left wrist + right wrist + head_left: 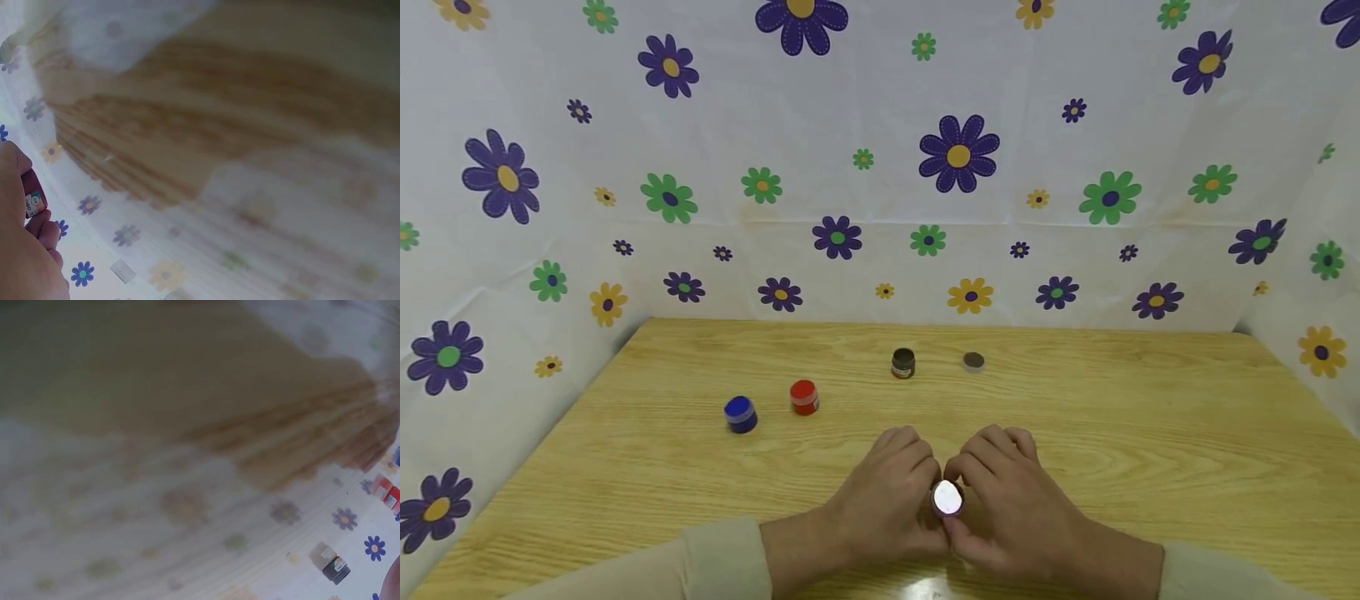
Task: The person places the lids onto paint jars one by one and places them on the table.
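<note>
Four paint pots, one loose lid

Small round jar with a glossy white top face, catching glare; held upright at the near middle of the wooden table. Gripped from both sides: left hand curled round its left flank, right hand curled round its right flank, fingertips of both meeting behind it. Only the top showing in the head view, body hidden by the fingers. Seen in the left wrist view as a dark reddish side wall with a printed label, pinched between thumb and fingers. Not discernible whether base touches the table.
</note>
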Demonstrator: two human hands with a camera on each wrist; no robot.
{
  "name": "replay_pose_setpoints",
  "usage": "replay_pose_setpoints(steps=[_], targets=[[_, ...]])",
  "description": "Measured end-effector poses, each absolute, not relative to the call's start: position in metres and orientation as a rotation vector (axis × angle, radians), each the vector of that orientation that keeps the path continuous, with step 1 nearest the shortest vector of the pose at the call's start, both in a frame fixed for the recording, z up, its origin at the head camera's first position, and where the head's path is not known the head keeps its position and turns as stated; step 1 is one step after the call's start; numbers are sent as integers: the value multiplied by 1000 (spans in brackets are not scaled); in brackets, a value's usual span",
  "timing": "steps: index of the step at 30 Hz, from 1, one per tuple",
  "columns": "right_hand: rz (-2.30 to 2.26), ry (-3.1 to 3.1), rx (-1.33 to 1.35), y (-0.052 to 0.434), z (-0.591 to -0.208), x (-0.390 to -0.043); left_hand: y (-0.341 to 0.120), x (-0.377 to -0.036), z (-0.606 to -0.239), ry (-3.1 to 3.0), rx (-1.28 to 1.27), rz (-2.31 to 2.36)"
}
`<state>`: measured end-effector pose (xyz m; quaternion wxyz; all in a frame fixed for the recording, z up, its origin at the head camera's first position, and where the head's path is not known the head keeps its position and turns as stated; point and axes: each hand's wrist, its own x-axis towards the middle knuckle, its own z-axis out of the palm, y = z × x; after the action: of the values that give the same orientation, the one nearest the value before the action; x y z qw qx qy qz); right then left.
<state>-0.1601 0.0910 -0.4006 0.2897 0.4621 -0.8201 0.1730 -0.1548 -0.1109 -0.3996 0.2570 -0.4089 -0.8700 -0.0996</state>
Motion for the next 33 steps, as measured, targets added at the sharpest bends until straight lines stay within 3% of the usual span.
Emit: replay_pose_setpoints(steps=[33], targets=[[453, -2382, 1103, 93, -398, -154, -108, -153, -400, -2422, -1152, -374]])
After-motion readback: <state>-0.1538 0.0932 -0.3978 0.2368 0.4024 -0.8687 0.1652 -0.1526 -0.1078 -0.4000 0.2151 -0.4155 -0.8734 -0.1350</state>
